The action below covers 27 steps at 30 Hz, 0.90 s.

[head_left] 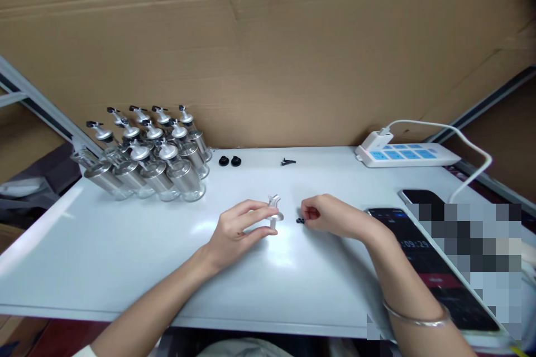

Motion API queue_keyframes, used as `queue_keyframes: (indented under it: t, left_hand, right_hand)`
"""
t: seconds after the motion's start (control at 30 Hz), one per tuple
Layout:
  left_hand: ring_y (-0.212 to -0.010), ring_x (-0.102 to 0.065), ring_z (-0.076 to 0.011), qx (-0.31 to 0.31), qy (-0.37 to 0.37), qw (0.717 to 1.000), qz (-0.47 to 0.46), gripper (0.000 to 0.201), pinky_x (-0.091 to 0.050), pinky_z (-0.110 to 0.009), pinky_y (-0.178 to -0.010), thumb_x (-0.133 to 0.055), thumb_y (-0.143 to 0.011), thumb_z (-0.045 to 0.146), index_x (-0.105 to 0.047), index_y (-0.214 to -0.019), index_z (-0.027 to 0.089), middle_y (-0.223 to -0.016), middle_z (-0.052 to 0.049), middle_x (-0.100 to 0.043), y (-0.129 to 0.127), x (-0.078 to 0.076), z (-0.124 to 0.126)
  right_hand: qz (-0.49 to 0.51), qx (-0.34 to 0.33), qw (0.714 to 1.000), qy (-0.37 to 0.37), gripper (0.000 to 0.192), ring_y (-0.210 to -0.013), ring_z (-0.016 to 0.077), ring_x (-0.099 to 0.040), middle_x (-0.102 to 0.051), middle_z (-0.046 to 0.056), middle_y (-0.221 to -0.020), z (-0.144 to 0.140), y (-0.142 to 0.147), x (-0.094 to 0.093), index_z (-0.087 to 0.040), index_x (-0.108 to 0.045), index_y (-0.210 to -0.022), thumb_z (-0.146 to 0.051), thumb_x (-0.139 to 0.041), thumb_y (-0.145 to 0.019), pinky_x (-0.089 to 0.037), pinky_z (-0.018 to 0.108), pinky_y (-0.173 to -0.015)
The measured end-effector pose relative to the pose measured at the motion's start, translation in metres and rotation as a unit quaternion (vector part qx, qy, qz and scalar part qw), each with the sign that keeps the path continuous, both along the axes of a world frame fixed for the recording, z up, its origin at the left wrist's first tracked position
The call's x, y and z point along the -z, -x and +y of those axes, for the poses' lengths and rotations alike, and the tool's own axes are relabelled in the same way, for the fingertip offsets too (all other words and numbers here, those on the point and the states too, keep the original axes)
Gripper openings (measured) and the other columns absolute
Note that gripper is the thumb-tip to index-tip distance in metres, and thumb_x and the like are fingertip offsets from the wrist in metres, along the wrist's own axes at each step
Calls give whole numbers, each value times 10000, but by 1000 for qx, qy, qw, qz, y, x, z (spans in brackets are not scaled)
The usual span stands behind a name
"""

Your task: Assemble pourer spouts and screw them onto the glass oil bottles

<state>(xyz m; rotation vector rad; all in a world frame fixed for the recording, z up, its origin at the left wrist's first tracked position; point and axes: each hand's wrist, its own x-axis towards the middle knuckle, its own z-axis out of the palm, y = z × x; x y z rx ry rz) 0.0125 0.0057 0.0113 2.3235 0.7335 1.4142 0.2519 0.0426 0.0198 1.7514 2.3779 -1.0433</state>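
The left hand pinches a small silver pourer spout near the middle of the white surface; the right hand nips a tiny black part just beside it. Both look light, stiff and slippery, best held by fingertips at the stem. Glass bottles crowd the far left corner, a power strip the far right, cardboard behind.

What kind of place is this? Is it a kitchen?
Probably not a kitchen: it looks like a small assembly workbench. Many matching glass bottles with metal spouts stand grouped on a white table, loose black parts lie nearby, and a cardboard sheet walls it off.
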Motion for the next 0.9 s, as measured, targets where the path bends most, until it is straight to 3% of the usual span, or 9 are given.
queue_keyframes:
  t: [0.37,0.63,0.9]
  left_hand:
    - [-813,-694,-136,-4,-4,1000,-4,248,-587,-231,-737,-669,-829,205,-670,-1076,172,-926,-75,-708,-1,0,0]
    - [-818,-691,-136,-5,-8,1000,-7,264,-585,-231,-749,-681,-818,192,-670,-1080,167,-927,-78,-705,0,1,1]
    - [-833,-692,-139,-4,-15,1000,0,262,-585,-230,-765,-677,-820,193,-667,-1079,158,-926,-78,-704,1,-1,1]
  right_hand:
    - [7,-3,1000,-18,104,-561,113,-425,-531,-25,-620,-1,0,-1,-196,-517,-651,-93,-510,-642,-333,233,-541]
    - [172,45,982,-67,69,-636,138,-541,-592,-7,-669,-3,4,-13,-203,-476,-646,-182,-502,-707,-422,247,-627]
    - [86,80,980,-159,72,-634,151,-557,-622,12,-710,4,1,-7,-207,-548,-750,-206,-477,-760,-414,258,-622]
